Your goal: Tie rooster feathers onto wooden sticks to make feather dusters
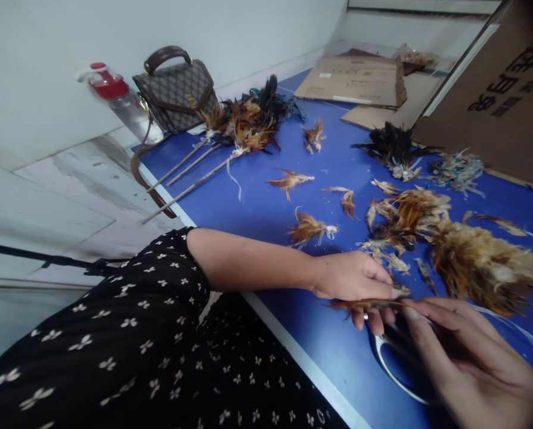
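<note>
Near the table's front edge, my left hand (360, 277) is closed on a few brown feathers (353, 304), whose tips stick out below the palm. My right hand (472, 351) meets it from the right, thumb and forefinger pinching the quill end of those feathers. Beneath both hands lies a silver-rimmed loop (398, 376) that looks like a scissors handle, partly hidden by the right fingers. Just beyond the hands are a loose pile of brown feathers (421, 208) and a large tan feather bunch (485, 262).
Small tied feather bunches (310, 229) dot the blue table (248, 208). Feather-topped sticks (195, 179) overhang its left edge, near a handbag (177, 95) and a water bottle (123, 101). Black feathers (389, 143) and cardboard (351, 80) lie farther back; a large carton (494, 107) stands right.
</note>
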